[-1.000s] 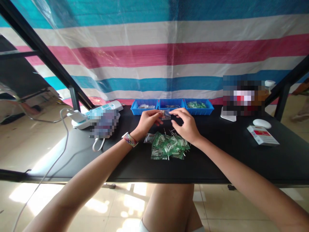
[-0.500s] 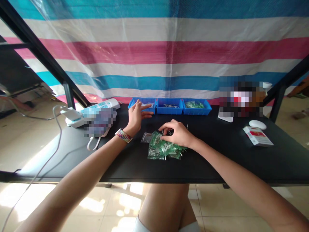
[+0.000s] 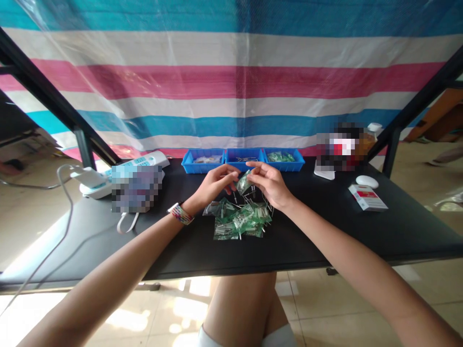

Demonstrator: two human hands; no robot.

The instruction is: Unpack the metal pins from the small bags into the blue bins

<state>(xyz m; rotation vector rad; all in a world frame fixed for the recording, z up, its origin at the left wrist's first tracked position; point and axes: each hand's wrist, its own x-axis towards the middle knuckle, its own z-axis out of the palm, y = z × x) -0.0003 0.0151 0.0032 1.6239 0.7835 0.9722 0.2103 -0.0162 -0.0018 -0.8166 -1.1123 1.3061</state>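
A: Entry one, hazard. We have one small bag (image 3: 244, 182) lifted clear of the black table (image 3: 325, 226), just above the pile of bags (image 3: 237, 219). What do we log as liable to go wrong?
B: Spillage, in our judgement. The film looks slick and is pinched only at its edges. If the pinch slips or the bag tips mouth-down, its contents would fall among the loose pins (image 3: 249, 195) beside the pile, and we could not sort them apart. A forearm drawn across could also drag the pile toward the table's near edge.
A: Grips?
B: Our left hand (image 3: 213, 185) has thumb and forefinger closed on the bag's left edge, the other fingers loosely curled. Our right hand (image 3: 270, 185) has its fingertips grasping the upper right corner. Both hands hold the same bag and nothing else.
A: Entry two, appearance.
B: Small and flat, clear film with a green tint, held tilted. Thin silvery pins show inside, but the count is too small to read. The pile holds many alike, overlapping.
A: Surroundings?
B: Three blue bins (image 3: 285, 166) in a row behind our hands, before the striped tarp (image 3: 231, 82). A white mouse (image 3: 366, 181) and a red-and-white box (image 3: 367, 197) sit well apart to the right. There is a woven wristband (image 3: 180, 213) on the left wrist
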